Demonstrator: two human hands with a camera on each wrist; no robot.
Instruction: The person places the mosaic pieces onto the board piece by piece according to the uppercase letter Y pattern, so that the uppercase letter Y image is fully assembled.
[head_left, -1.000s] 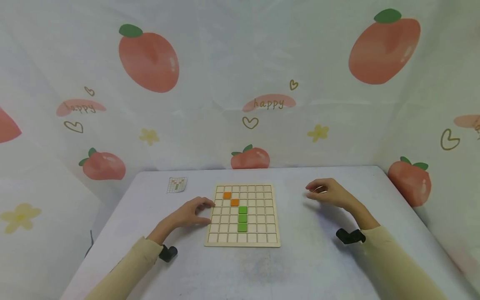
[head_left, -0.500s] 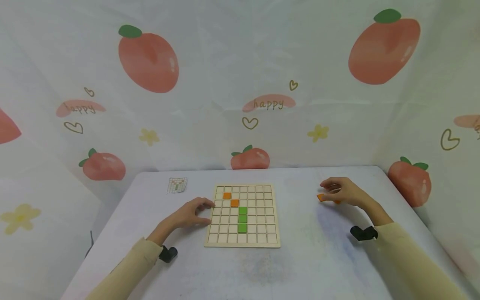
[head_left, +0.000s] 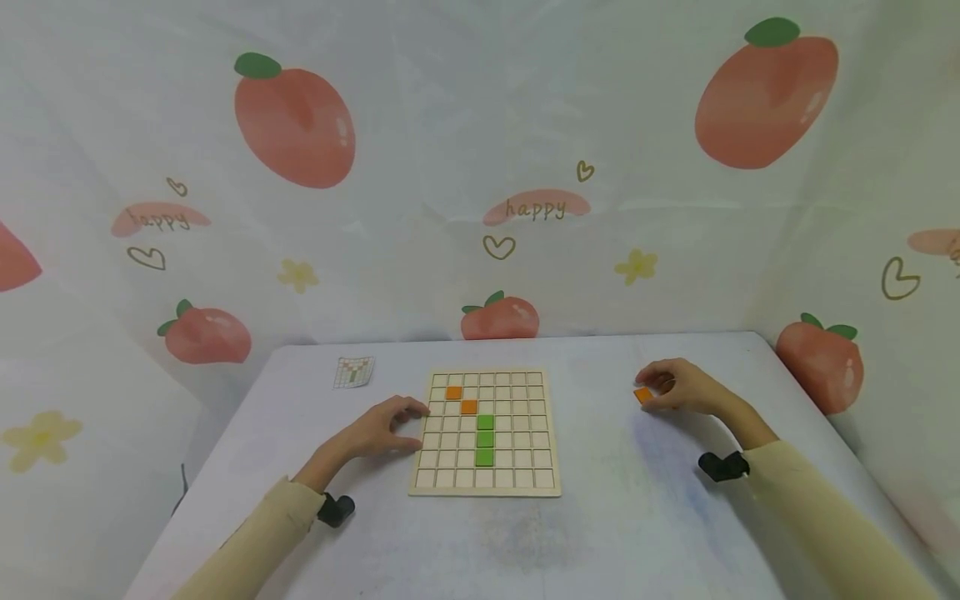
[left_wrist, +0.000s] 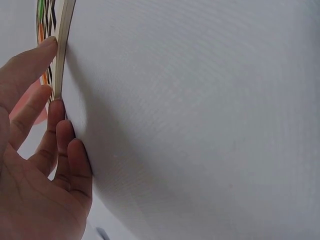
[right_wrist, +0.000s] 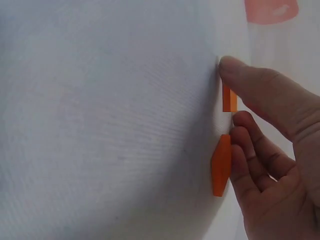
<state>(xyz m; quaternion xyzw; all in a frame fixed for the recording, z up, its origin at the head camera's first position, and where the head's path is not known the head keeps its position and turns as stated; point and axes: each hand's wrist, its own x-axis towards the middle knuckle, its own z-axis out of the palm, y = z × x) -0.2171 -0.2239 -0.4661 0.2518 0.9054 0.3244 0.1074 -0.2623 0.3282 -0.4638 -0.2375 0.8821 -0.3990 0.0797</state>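
In the head view a wooden grid board (head_left: 523, 486) lies on the table, with orange and green square tiles in some cells. My left hand (head_left: 381, 427) rests at its left edge. Thumb and fingertips touch the rim in the left wrist view, not wrapped round it. To the right of the board, my right hand (head_left: 686, 389) pinches an orange tile (head_left: 643, 396) at table level between thumb and fingers. In the right wrist view the thumb partly covers that tile (right_wrist: 229, 97). A second orange tile (right_wrist: 221, 167) lies beside the other fingers.
A small paper card (head_left: 353, 372) with a coloured grid pattern lies at the back left of the table (head_left: 585, 533). A white curtain (head_left: 420, 250) printed with fruit hangs behind the table.
My right hand has moved right, away from the board, to the orange tiles, and its fingers have closed in on one. The left hand has stayed at the board's edge.
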